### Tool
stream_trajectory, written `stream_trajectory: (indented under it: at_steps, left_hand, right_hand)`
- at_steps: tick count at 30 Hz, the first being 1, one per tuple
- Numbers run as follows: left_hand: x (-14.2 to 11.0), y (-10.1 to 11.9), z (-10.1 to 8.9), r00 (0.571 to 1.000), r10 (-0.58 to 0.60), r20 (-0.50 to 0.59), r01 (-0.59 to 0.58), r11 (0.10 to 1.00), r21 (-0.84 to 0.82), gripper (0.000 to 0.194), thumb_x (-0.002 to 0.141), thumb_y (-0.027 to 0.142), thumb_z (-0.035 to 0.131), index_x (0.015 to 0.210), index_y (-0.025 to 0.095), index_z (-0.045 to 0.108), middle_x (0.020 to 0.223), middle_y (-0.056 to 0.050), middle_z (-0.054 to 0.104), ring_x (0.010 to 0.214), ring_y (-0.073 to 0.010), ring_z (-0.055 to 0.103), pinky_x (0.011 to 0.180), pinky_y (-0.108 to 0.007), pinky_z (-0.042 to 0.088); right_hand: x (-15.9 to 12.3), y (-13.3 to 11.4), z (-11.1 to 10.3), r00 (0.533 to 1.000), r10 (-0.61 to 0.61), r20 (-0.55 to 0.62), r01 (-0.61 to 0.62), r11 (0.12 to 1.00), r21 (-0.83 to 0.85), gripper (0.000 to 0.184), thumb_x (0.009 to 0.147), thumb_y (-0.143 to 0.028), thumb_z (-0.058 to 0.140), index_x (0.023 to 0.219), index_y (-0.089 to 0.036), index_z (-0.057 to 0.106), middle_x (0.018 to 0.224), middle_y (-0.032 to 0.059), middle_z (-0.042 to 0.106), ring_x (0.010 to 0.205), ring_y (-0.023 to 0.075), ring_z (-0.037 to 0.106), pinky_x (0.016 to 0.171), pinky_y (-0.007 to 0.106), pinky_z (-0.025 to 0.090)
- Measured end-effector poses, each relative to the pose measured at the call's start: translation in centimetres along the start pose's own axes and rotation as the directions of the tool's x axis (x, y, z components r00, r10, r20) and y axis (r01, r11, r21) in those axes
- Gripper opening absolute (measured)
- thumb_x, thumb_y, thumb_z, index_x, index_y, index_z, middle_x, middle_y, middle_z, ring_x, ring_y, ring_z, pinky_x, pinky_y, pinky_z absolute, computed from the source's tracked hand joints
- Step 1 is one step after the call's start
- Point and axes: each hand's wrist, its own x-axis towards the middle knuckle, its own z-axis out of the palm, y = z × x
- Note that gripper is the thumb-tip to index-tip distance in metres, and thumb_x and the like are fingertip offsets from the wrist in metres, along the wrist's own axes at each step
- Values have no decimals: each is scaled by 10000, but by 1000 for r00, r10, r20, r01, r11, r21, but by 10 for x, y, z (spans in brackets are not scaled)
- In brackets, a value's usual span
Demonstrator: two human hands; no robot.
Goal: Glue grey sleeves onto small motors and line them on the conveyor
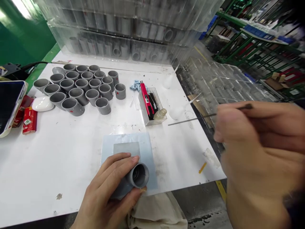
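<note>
My left hand (108,190) is wrapped round a grey plastic pipe fitting (137,176), holding it on its side over a pale blue mat (147,149) near the table's front edge, open end facing right. My right hand (257,149), close to the camera and blurred, pinches a thin dark rod (190,119) that points left over the table's right edge. The rod's tip is well apart from the fitting.
Several grey fittings (81,87) stand in a cluster at the back left of the white table (59,152). A clear tray (152,106) holds a red tool and a small bottle. A phone (9,105) and red lighter (30,120) lie at left. Bagged fittings are stacked behind.
</note>
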Motion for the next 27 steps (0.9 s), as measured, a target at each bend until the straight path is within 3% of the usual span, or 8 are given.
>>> stream_trajectory:
  at_steps: [2, 10, 13, 16, 19, 21, 23, 27]
  left_hand:
    - [-2, 0, 3, 999, -28, -37, 28, 1000, -14, 498, 1014, 258, 736, 1490, 342, 619, 1396, -37, 775, 1317, -252, 714, 1087, -344, 625]
    - [-4, -3, 11, 989, -102, -108, 92, 991, -93, 450, 988, 281, 765, 1424, 365, 693, 1388, -28, 780, 1293, -256, 735, 1066, -343, 633]
    - [-5, -3, 10, 982, -148, -117, 133, 983, -129, 551, 979, 300, 780, 1496, 403, 619, 1381, -28, 774, 1280, -256, 741, 1075, -379, 639]
    - [-5, 2, 4, 979, -162, -125, 148, 983, -109, 752, 990, 267, 762, 1643, 434, 427, 1330, -29, 786, 1282, -255, 748, 1102, -429, 636]
    - [-4, 11, -10, 980, -174, -96, 173, 985, -16, 753, 1009, 268, 725, 1664, 447, 398, 1321, -50, 753, 1216, -250, 767, 776, -279, 707]
    - [-4, 17, -21, 983, -178, -53, 181, 980, 78, 680, 1021, 306, 701, 1642, 420, 449, 1304, -74, 725, 1115, -246, 777, 548, -203, 630]
    - [-4, 23, -31, 991, -133, -12, 132, 963, 234, 622, 1023, 313, 684, 1614, 352, 494, 1227, -91, 726, 1038, -263, 768, 565, -257, 638]
    - [1, 35, -43, 992, -35, 119, -38, 826, 562, 621, 949, 151, 722, 1540, 213, 539, 1052, -83, 772, 953, -327, 736, 755, -508, 663]
  right_hand:
    - [9, 6, 12, 991, -11, -131, 13, 1000, 13, 11, 974, -325, 798, 967, -318, 799, 742, -6, 702, 597, 197, 593, 540, 367, 436]
    - [23, 27, 35, 998, -50, -46, 53, 997, 55, 82, 968, -303, 774, 937, -228, 780, 664, -34, 648, 545, 146, 564, 537, 317, 432]
    - [27, 29, 41, 989, -28, 147, 35, 998, -47, 102, 955, -297, 763, 901, -211, 774, 615, -57, 615, 523, 120, 535, 567, 298, 412]
    - [21, 29, 35, 933, 71, 353, -20, 989, -147, 155, 961, -355, 767, 1009, -213, 806, 612, -63, 638, 507, 117, 532, 591, 296, 422]
    - [0, 27, 22, 950, 117, 288, -88, 990, -112, 227, 977, -372, 762, 1134, -213, 795, 606, -76, 595, 517, 119, 526, 595, 284, 442]
    - [-21, 25, 16, 949, 120, 290, -111, 993, -46, 202, 991, -336, 749, 1147, -211, 784, 610, -83, 573, 524, 115, 520, 587, 269, 453]
    - [-43, 25, 14, 918, 109, 382, -126, 992, 22, 180, 1006, -321, 736, 1144, -213, 773, 619, -85, 578, 523, 111, 513, 571, 260, 451]
    - [-72, 27, 20, 832, 181, 524, -246, 968, 57, 199, 1042, -393, 684, 1105, -223, 767, 601, -85, 540, 525, 124, 501, 575, 274, 445]
